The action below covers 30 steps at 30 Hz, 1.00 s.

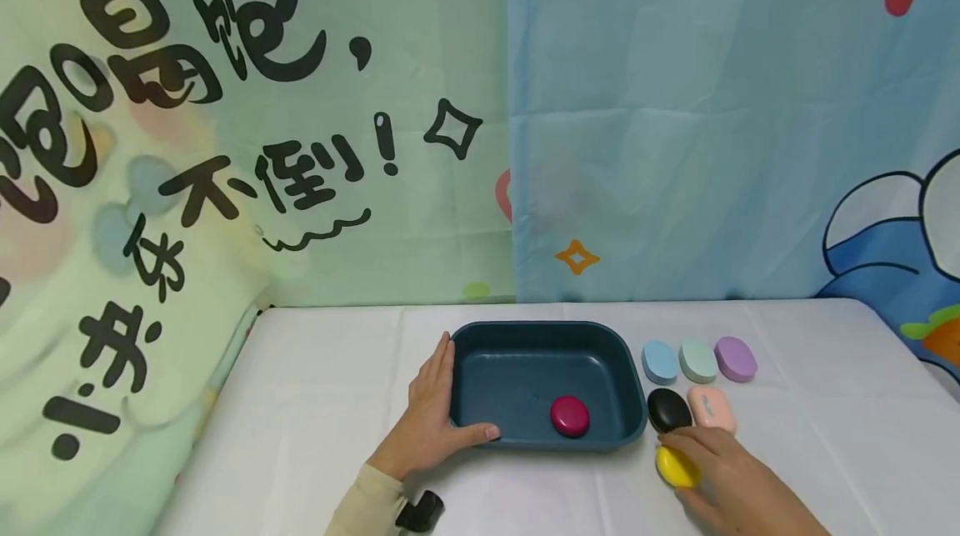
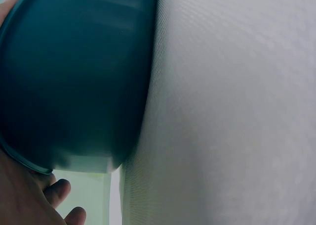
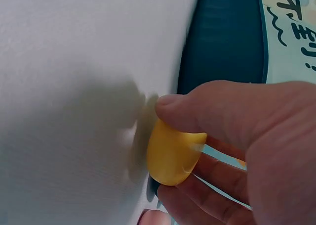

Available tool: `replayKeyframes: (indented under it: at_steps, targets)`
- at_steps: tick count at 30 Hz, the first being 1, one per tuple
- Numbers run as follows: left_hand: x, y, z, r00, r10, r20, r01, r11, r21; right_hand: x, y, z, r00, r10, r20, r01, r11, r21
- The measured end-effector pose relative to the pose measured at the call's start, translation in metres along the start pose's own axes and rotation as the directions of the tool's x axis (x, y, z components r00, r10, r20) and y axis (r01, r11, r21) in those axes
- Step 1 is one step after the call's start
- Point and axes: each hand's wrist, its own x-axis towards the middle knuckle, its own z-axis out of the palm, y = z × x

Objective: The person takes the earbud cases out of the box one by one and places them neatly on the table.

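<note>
A dark teal rectangular tray (image 1: 517, 444) stands on the table with a glossy crimson round piece (image 1: 570, 416) inside, near its front wall. My left hand (image 1: 431, 419) rests against the tray's left front corner, fingers extended along the side and thumb on the front rim. To the right of the tray, my right hand (image 1: 723, 478) pinches a smooth yellow pebble-shaped piece (image 3: 173, 156) between thumb and fingers, close over the cloth. Just behind that hand lie a black oval piece (image 1: 669, 410) and a pink rounded piece (image 1: 712, 408).
Farther back on the right sit light blue (image 1: 660, 362), mint (image 1: 698, 360) and purple (image 1: 736, 359) pieces in a row. White cloth (image 1: 330, 403) covers the table, and printed curtains (image 1: 637, 144) hang behind it. A black wrist device (image 1: 421, 512) is by the left sleeve.
</note>
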Motion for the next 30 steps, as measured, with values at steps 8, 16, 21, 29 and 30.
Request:
replayKeyframes:
  at_steps: [8, 16, 21, 29, 30]
  targets:
    - [-0.001, 0.001, -0.001, 1.000, -0.007, 0.003, 0.007, 1.000, -0.003, 0.002, 0.004, 0.005, 1.000, 0.007, 0.031, -0.007, 1.000, -0.003]
    - [-0.001, 0.000, -0.001, 1.000, -0.005, -0.002, 0.005, 1.000, -0.001, 0.000, 0.005, 0.005, 0.998, -0.014, 0.063, 0.014, 1.000, 0.001]
    - [-0.001, 0.000, 0.000, 1.000, -0.005, 0.000, 0.005, 1.000, -0.003, -0.001, 0.004, 0.003, 0.998, -0.023, 0.065, 0.023, 1.000, 0.005]
    - [0.000, 0.002, -0.001, 1.000, -0.005, 0.003, 0.005, 1.000, -0.003, -0.004, -0.002, -0.006, 1.000, -0.006, 0.018, 0.007, 1.000, -0.018]
    - [0.000, 0.002, -0.001, 1.000, -0.004, 0.003, 0.004, 1.000, -0.003, -0.005, -0.003, -0.007, 1.000, -0.019, -0.003, 0.019, 1.000, -0.024]
